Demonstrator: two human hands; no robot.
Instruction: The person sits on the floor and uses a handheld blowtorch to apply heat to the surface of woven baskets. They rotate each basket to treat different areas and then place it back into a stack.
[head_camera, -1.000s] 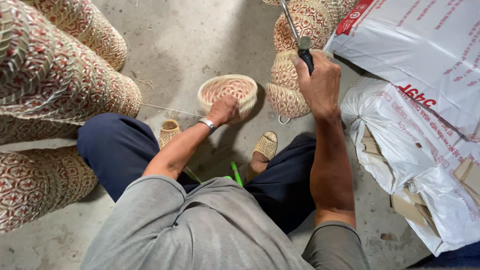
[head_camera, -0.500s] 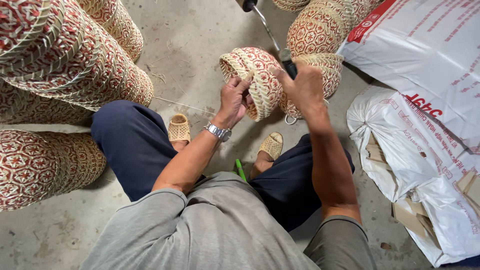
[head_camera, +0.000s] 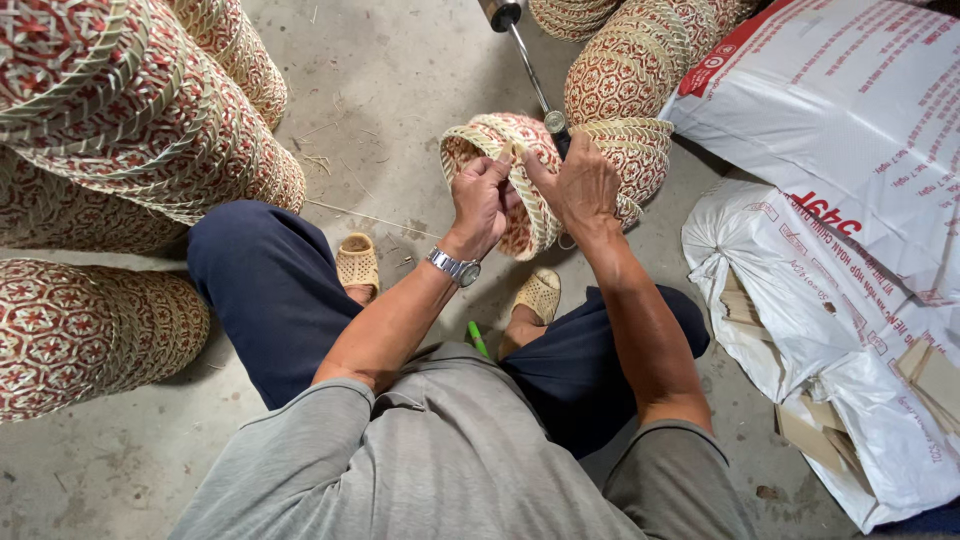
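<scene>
So both hands are up on a small round woven basket (head_camera: 520, 170), the red-and-cream patterned kind, tipped on its side so the open mouth faces left and the rim stands nearly vertical between the knees. The left hand (head_camera: 482, 200) is curled closed around the near rim, fingers pinching the braided edge, with a silver wristwatch (head_camera: 455, 267) on that wrist. The right hand (head_camera: 585, 185) is pressed against the outer side of the same basket and also seems to be gripping the dark handle of a thin metal tool (head_camera: 530, 70), a long rod that runs up and away from the hand toward the top of the view; how tightly it holds the tool I can't really tell since the fingers hide it. Just behind the right hand sits another basket (head_camera: 630, 150) of the same pattern, touching or nearly touching the held one. Off to the right of the right arm are big white printed sacks (head_camera: 840, 150) on the concrete floor (head_camera: 400, 90). Well to the left of the left hand are stacks of bigger woven baskets (head_camera: 130, 130). Below the hands you can see tan sandals (head_camera: 357, 262) and a little green stick-like thing (head_camera: 478, 338) near the left forearm.
</scene>
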